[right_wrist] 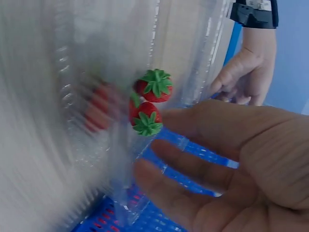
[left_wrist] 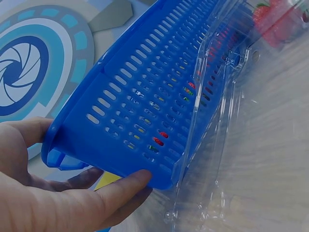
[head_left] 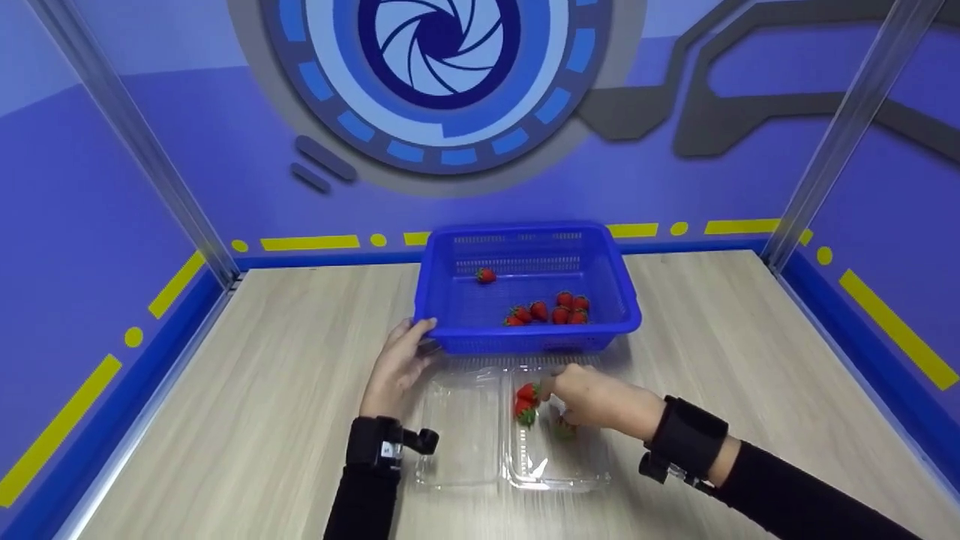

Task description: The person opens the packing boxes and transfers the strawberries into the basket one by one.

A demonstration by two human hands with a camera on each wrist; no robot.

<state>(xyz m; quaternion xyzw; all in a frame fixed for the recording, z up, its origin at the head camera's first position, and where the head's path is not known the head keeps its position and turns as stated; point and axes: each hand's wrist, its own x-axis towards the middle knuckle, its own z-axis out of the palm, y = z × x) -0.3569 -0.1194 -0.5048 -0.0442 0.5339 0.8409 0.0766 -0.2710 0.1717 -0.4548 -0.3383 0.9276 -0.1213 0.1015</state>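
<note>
My left hand (head_left: pixel 396 367) grips the near left corner of a blue plastic basket (head_left: pixel 525 341), its thumb at the rim and its fingers along the outer wall. In front of the basket lies a clear hinged plastic box (head_left: pixel 461 427), opened flat into two halves. My right hand (head_left: pixel 596 397) is over the right half. Beside its fingertips sit red strawberries (head_left: pixel 526 412) with green caps; another, partly covered by the hand in the head view, appears as a blurred strawberry (right_wrist: pixel 99 108) in the right wrist view. There, the right fingers are spread apart with nothing between them.
Several more strawberries (head_left: pixel 561 315) are gathered at the near right inside the basket, and a lone strawberry (head_left: pixel 486 275) lies toward its back left. Blue printed panels (head_left: pixel 510 195) enclose the wooden table (head_left: pixel 300 360) at the back and sides.
</note>
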